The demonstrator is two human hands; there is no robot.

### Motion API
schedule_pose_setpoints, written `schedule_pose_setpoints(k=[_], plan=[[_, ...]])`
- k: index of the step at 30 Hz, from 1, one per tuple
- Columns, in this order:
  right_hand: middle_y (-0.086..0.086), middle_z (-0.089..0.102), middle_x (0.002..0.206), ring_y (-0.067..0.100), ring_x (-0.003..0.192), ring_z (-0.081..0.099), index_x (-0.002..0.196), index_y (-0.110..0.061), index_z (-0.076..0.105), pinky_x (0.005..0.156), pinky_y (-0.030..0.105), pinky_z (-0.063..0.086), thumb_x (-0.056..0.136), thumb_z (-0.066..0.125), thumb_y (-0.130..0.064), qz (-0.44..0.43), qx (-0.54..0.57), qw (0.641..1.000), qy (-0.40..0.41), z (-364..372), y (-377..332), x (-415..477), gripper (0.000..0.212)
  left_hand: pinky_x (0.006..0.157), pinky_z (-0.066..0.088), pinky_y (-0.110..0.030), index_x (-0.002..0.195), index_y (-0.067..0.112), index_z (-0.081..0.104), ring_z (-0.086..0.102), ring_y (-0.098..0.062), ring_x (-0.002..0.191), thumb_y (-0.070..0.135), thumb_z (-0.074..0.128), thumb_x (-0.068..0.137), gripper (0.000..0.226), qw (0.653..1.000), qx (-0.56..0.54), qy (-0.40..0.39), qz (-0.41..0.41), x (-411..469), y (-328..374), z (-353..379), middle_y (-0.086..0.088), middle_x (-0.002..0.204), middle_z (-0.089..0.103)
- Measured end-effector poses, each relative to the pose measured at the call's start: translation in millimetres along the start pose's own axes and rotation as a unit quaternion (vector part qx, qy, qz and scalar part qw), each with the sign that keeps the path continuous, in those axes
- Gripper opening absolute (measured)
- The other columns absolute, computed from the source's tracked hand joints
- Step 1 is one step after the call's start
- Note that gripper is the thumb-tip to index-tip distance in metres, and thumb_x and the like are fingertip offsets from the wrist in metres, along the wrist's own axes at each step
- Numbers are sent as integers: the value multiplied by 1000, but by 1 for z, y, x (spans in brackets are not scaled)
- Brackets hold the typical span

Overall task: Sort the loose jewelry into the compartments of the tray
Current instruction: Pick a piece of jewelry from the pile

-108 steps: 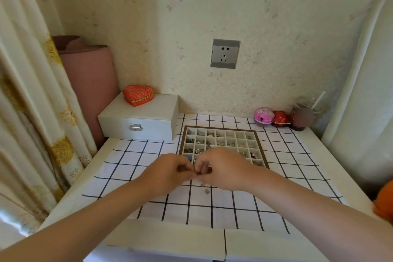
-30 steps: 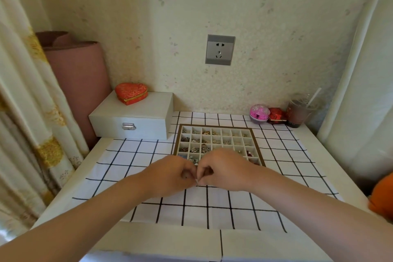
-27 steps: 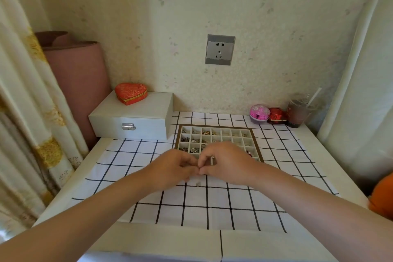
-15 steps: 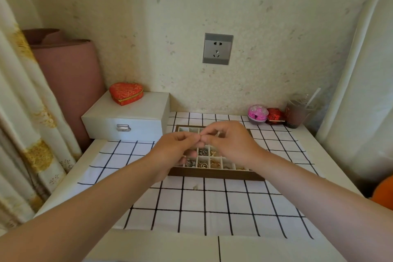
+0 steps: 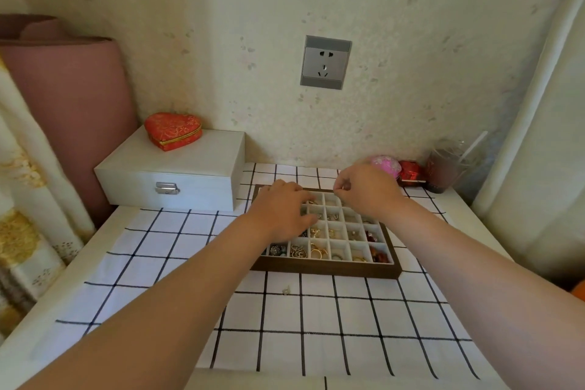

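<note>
A wooden-framed tray (image 5: pixel 326 272) with white compartments sits mid-table; rings and other jewelry lie in several cells. My left hand (image 5: pixel 280 210) hovers palm-down over the tray's left cells, fingertips reaching into a back cell near a small piece; whether it holds anything is hidden. My right hand (image 5: pixel 368 190) is over the tray's back right, thumb and forefinger pinching a small ring (image 5: pixel 342 187). One small pale loose piece (image 5: pixel 286 290) lies on the checked cloth (image 5: pixel 316 336) in front of the tray.
A white jewelry box (image 5: pixel 177 172) with a red heart-shaped box (image 5: pixel 172 131) on top stands back left. A pink trinket box (image 5: pixel 386 165), a red box (image 5: pixel 410 171) and a plastic cup (image 5: pixel 446 168) line the back right. A curtain hangs left.
Both hands moved away from each other and forward, from in front of the tray to over its back cells. The view has come closer to the tray.
</note>
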State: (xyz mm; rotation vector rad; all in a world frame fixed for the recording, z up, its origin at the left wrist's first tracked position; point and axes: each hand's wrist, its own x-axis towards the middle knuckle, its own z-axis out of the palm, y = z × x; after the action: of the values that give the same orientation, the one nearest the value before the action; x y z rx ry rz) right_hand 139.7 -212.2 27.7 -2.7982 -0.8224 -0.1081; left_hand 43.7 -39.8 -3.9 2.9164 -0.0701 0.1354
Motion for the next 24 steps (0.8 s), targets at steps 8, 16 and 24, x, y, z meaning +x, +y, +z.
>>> schedule_pose_setpoints(k=[8,16,24], plan=[[-10,70,89,16,86,65,87,-31,74,70,33,55,95,58,-29,-41,-119,992,-9,19,-6,5,18,115,27,-48,152,33,34,27,-24,143,60,48,93,66,1000,-2,-14,0,10,-8,12,-1,156,33],[-7,70,109,15,99,65,105,-30,73,82,36,56,94,63,-29,14,-35,999,11,13,-1,5,14,116,28,-49,151,32,34,28,-22,142,59,48,95,64,1000,-17,-12,17,0,-15,13,0,155,36],[-16,70,99,5,91,64,97,-34,75,79,30,55,93,63,-27,-74,25,997,-15,-5,-29,-27,14,94,40,-29,133,30,54,43,-12,118,46,54,95,41,996,-38,53,65,-31,-19,-3,6,125,54]])
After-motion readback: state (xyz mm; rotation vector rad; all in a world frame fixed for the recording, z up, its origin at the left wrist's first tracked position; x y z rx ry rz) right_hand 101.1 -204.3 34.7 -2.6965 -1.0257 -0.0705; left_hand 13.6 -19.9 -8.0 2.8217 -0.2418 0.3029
